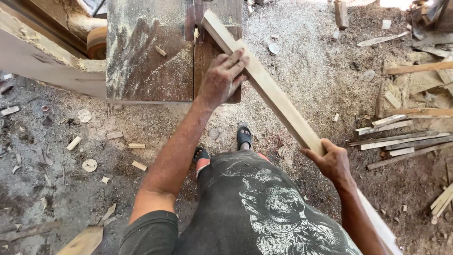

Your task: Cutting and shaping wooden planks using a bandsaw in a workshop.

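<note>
1. A long pale plank [273,97] lies slanted across the picture; its far end rests on the dark worktop [141,56], its near end runs down past the person's right side to the bottom edge.
2. The left hand [222,78] lies flat on the plank and the worktop's near edge; its fingers [236,59] are spread and pressing down, not curled round anything.
3. The right hand [332,160] is nearer the body; its fingers are clenched round the plank from below.
4. The plank's far end sits beside a slot [194,28] in the worktop; sawdust [174,66] coats the surface, and a small wood chip [161,51] lies on it.
5. Below, the person's sandalled foot [244,137] stands on a floor [56,189] thick with sawdust.
6. Thin strips [401,139] lie piled at the right, well apart from the hands; small offcuts [137,146] and round discs [89,165] are scattered at the left.
</note>
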